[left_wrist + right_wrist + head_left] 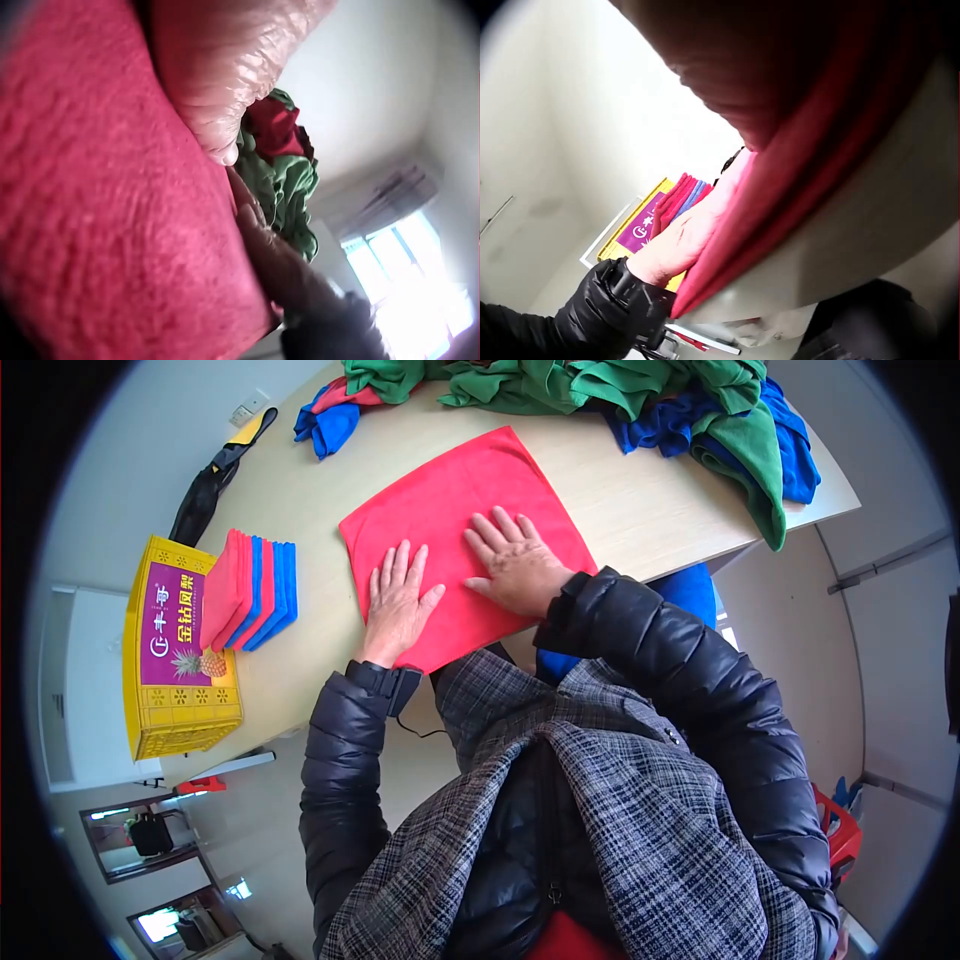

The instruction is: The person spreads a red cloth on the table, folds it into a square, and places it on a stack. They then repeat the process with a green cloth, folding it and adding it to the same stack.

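Note:
A red cloth lies spread on the table near its front edge, mostly smooth with slight wrinkles. My left hand rests on its left part, fingers straight and pointing away from me. To the right, my right hand lies palm down on the same cloth with its fingers spread. In the left wrist view the cloth's textured surface fills the left side, beside my left hand. The right wrist view shows the cloth's edge along the table edge, and my left hand across it.
At the left stands a yellow box with folded red and blue cloths stacked by it. Crumpled green cloths and blue ones lie along the far side. A black strap-like item is at the far left edge.

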Available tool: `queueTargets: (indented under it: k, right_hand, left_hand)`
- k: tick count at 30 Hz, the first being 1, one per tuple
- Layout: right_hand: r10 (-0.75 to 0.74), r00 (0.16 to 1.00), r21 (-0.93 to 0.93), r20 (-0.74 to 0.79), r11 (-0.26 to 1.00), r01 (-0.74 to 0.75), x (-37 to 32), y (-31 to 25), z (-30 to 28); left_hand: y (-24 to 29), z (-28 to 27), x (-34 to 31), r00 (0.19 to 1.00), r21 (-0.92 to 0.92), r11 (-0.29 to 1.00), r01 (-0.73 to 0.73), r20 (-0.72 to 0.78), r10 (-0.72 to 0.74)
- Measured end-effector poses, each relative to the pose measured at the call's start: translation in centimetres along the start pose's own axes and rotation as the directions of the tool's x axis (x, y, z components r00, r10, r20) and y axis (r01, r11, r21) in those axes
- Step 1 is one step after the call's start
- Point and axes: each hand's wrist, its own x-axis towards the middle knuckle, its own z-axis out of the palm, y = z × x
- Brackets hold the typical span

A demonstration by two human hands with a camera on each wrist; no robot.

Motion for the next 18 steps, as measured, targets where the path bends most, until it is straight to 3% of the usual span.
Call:
queueTargets:
  k: [3, 6, 9, 10, 12, 16, 18]
  right_hand:
    - [0.033, 0.997, -0.013, 0.063, 0.999, -0.032, -0.9, 3.1, 0.8]
    - [0.078, 0.997, -0.045, 0.013, 0.996, -0.077, -2.0, 7.0, 0.2]
    - [0.167, 0.969, -0.085, 0.181, 0.984, -0.154, -2.3, 9.1, -1.8]
    - [0.168, 0.970, -0.096, 0.174, 0.984, -0.153, -1.7, 9.3, -2.4]
    - [0.176, 0.968, -0.094, 0.178, 0.982, -0.161, 0.6, 8.8, -3.0]
    - [0.124, 0.987, 0.011, 0.103, 0.992, -0.126, 6.8, 4.0, -1.2]
    - [0.063, 0.995, 0.060, 0.083, 0.996, -0.068, 9.1, 2.4, 0.3]
  left_hand:
    - [-1.9, 0.7, -1.4, 0.991, -0.024, 0.995, 0.092, 0.103, -0.089]
    - [-3.3, 0.6, -3.0, 0.988, -0.054, 0.990, 0.130, 0.090, -0.125]
    - [-4.3, 0.0, -3.2, 0.982, -0.062, 0.983, 0.173, 0.091, -0.167]
    - [-4.4, -0.3, -3.0, 0.973, -0.054, 0.977, 0.206, 0.115, -0.199]
    - [-4.2, -0.7, -2.0, 0.963, -0.048, 0.969, 0.242, 0.135, -0.234]
    - [-3.8, -1.1, 3.1, 0.992, -0.080, 0.990, 0.118, -0.045, -0.122]
    - [-4.1, 0.7, 5.0, 0.985, -0.062, 0.984, 0.165, 0.063, -0.161]
